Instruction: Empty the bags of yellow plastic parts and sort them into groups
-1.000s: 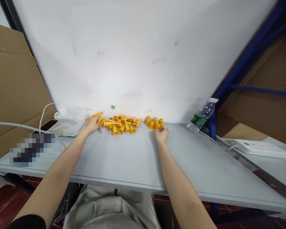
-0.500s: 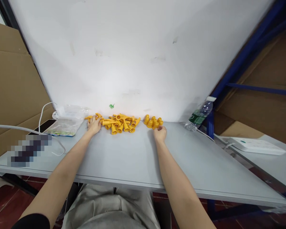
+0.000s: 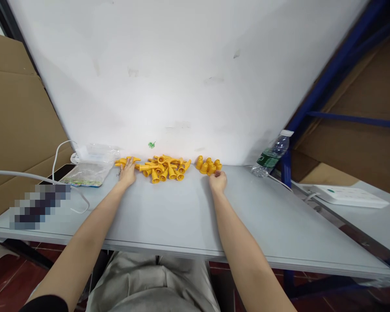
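My left hand [image 3: 127, 174] lies over small yellow plastic pieces [image 3: 134, 160] at the left, its fingers stretched out and touching them. To its right is a heap of yellow funnel-shaped pieces with thin curved ends [image 3: 164, 169], lying in all directions against the wall. Several similar yellow pieces [image 3: 205, 165] stand upright in a close group further right, wide ends down. My right hand [image 3: 218, 182] is curled at the front right of that group, its fingertips by the nearest piece. Whatever is between those fingers is hidden.
A white wall [image 3: 188, 95] backs the grey table [image 3: 169, 216]. To the left are a clear plastic bag [image 3: 87, 173], white cables [image 3: 55, 160] and a cardboard sheet [image 3: 16, 121]. A tilted plastic bottle [image 3: 271, 156] leans at the right, near a white power strip [image 3: 351, 196].
My left hand's fingers have straightened over the left yellow pieces, which have shifted slightly. My right hand stays at the upright group almost without moving.
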A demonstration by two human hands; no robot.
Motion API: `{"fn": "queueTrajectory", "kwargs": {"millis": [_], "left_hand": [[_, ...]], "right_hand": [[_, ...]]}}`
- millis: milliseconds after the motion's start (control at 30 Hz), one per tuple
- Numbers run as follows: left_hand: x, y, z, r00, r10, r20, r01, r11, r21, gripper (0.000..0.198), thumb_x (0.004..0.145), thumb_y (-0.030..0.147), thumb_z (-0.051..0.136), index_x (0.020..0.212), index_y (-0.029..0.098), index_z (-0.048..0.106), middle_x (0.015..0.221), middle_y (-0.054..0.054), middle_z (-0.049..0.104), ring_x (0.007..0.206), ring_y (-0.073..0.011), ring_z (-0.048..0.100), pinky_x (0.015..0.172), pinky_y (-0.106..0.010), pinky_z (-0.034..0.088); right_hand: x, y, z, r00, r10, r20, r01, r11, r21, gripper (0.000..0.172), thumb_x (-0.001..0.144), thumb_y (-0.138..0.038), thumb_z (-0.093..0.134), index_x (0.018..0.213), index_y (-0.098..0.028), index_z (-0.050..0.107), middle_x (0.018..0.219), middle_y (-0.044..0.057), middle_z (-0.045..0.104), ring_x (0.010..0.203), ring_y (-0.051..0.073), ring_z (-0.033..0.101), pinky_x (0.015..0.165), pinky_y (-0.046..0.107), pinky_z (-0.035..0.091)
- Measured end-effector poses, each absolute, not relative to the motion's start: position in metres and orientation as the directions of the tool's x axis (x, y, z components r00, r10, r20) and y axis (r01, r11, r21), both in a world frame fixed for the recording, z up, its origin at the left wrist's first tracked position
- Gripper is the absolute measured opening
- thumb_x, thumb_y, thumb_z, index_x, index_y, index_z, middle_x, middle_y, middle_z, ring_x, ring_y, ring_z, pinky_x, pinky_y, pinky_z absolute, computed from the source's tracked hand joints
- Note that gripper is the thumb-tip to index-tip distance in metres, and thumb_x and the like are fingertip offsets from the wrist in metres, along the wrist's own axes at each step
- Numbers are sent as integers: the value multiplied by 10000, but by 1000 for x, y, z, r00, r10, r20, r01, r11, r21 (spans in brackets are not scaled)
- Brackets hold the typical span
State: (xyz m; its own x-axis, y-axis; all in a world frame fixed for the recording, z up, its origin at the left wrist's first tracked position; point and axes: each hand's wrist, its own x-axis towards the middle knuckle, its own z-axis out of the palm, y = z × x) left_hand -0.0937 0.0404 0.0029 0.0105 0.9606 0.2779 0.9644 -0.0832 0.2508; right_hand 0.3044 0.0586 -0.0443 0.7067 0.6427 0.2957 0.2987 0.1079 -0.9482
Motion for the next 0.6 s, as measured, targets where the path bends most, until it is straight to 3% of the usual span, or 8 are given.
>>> {"fn": "queueTrajectory", "kwargs": {"millis": [133, 367, 600], "left_hand": [[-91, 39, 4, 62, 961, 271, 966, -127, 227, 660, 748, 14, 394, 1367, 214, 504, 1609, -67, 212, 1501, -277, 120, 1176, -643, 98], [-95, 38, 3, 98, 962, 254, 969, -150, 196, 654, 785, 18, 348, 1372, 263, 497, 1585, -35, 292, 1496, -244, 161, 1175, -641, 66], [-97, 38, 10, 60, 941, 333, 939, -166, 300, 437, 885, 128, 339, 1196, 223, 631, 1531, -71, 398, 1476, -262, 231, 1166, -649, 87]], "right_hand": [[305, 57, -44, 706, 639, 304, 299, 120, -947, 139, 636, -243, 540, 768, -205, 554, 775, 38, 574, 894, 266, 589, 915, 501, 431], [303, 54, -37, 696, 675, 244, 313, 20, -949, 85, 617, -172, 501, 695, -200, 519, 836, 71, 579, 897, 263, 589, 945, 500, 416], [299, 52, -33, 711, 644, 283, 317, 67, -946, 52, 625, -163, 495, 645, -210, 487, 860, 74, 550, 970, 273, 566, 979, 488, 392]]}}
